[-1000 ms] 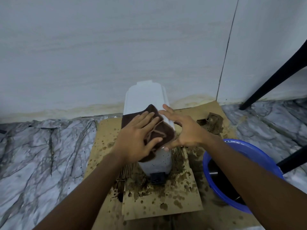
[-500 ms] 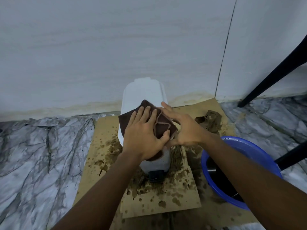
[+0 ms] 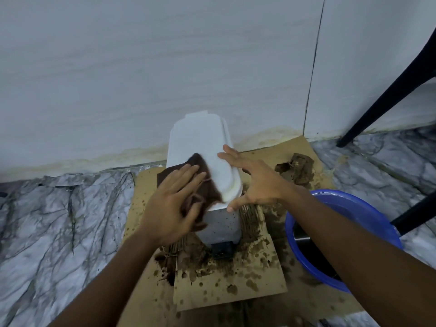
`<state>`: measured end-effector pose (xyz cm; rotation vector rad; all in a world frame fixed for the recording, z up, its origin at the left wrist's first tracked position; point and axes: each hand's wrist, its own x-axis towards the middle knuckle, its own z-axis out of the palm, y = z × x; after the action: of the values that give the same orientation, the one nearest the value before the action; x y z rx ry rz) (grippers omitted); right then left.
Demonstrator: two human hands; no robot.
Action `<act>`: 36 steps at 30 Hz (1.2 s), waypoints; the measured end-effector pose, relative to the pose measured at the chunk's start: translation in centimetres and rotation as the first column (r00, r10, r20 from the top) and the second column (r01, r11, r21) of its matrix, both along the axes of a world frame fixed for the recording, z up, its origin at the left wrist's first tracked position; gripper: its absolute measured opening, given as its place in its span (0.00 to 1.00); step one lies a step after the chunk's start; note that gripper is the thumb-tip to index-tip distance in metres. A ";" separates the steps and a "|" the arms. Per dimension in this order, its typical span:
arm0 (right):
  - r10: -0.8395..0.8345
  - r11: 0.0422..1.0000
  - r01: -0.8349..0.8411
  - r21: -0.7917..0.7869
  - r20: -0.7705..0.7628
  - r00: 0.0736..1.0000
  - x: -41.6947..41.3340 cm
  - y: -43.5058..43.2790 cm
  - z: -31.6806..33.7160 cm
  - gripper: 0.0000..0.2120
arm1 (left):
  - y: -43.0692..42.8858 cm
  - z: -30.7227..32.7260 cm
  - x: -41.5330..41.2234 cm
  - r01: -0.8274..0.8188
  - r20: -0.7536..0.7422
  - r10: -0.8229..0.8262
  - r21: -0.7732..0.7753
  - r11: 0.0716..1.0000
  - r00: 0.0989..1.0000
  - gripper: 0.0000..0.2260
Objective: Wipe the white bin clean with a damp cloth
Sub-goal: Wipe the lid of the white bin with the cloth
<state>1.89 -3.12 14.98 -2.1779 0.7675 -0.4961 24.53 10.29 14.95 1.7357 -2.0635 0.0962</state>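
**Inspector:** Setting?
**Assistant:** Marbled floor meeting a pale wall. A stained cardboard sheet lies at the wall's foot.

**Inspector:** Vessels?
**Assistant:** A blue basin sits at the near right, on the cardboard's edge. The white bin stands upright at the centre of the cardboard, close to the wall, with its lid closed and its near face speckled.

**Inspector:** Hands?
**Assistant:** The left hand lies flat, fingers straight, pressing on the lid's near left part. The right hand is released and spread, with fingertips on the lid's right edge and the thumb at its near corner.

**Inspector:** Smaller items?
**Assistant:** The brown cloth lies under the left hand and drapes over the lid's left edge. A black pedal is at the bin's near base.
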 end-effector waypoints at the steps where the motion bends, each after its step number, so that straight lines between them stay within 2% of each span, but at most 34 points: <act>1: 0.000 1.000 0.000 -0.009 -0.005 1.000 0.1 0.1 0.0 0.61 | 0.7 -0.3 1.5 -0.006 -0.045 0.006 0.000 1.000 0.999 0.28; 3: -0.005 1.000 0.005 0.003 0.013 1.000 0.2 0.2 0.0 0.61 | 1.2 -0.5 2.6 -0.067 -0.099 0.068 0.008 0.998 0.993 0.31; 5: -0.019 1.000 0.019 0.010 0.023 1.000 0.3 0.3 -0.1 0.61 | 0.3 -0.3 1.5 -0.114 -0.091 0.114 0.005 0.993 0.989 0.34; 9: -0.018 0.999 0.015 0.052 0.053 0.998 0.0 0.0 -0.3 0.61 | -2.6 0.8 -3.0 -0.161 0.070 0.163 -0.023 0.987 0.984 0.37; 11: -0.004 0.998 -0.001 0.060 0.073 0.997 0.0 0.0 -0.3 0.61 | -3.8 1.2 -5.0 -0.206 0.120 0.203 0.017 0.978 0.972 0.39; 16: -0.011 1.000 0.009 0.026 0.075 0.997 0.2 -0.2 -0.8 0.60 | -5.4 1.1 -8.0 -0.314 0.059 0.310 0.078 0.946 0.949 0.35; 20: 0.019 0.997 -0.025 0.067 0.093 0.996 0.2 -0.2 -0.7 0.59 | -3.4 0.2 -5.9 -0.126 0.106 0.127 -0.013 0.992 0.986 0.31; 22: 0.013 0.998 -0.017 0.054 0.088 0.996 0.4 -0.1 -0.7 0.60 | -2.0 0.4 -4.0 -0.057 0.123 0.055 0.010 0.998 0.991 0.31; 24: 0.004 0.999 -0.008 0.040 0.081 0.997 0.5 -0.1 -0.9 0.59 | -1.2 1.3 -2.6 -0.013 0.025 0.011 0.106 0.994 1.000 0.35; 26: 0.006 0.999 -0.008 0.032 0.073 0.997 0.4 -0.1 -0.8 0.58 | -1.3 2.0 -2.1 0.006 -0.155 0.023 0.181 0.984 0.988 0.36; 29: 0.009 1.000 -0.010 0.030 0.051 0.999 0.1 -0.2 -0.6 0.59 | -1.7 2.3 -1.8 -0.052 -0.188 0.089 0.192 0.980 0.978 0.35; 32: 0.019 0.999 -0.020 0.051 0.024 1.000 0.0 -0.2 -0.4 0.60 | -1.5 2.4 -1.4 -0.044 -0.396 0.123 0.202 0.978 0.910 0.34; 33: 0.031 0.998 -0.032 0.049 0.011 0.999 0.0 -0.2 -0.3 0.59 | -1.4 2.5 -1.2 -0.024 -0.423 0.114 0.212 0.977 0.899 0.34; 36: 0.079 0.992 -0.076 0.105 -0.020 0.997 -0.3 -0.5 0.4 0.52 | -1.1 2.8 -0.4 -0.002 -0.356 0.075 0.201 0.980 0.932 0.35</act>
<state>1.56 -3.66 15.39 -2.1113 0.7028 -0.3826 24.09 9.14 17.74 1.7516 -1.8152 -0.4025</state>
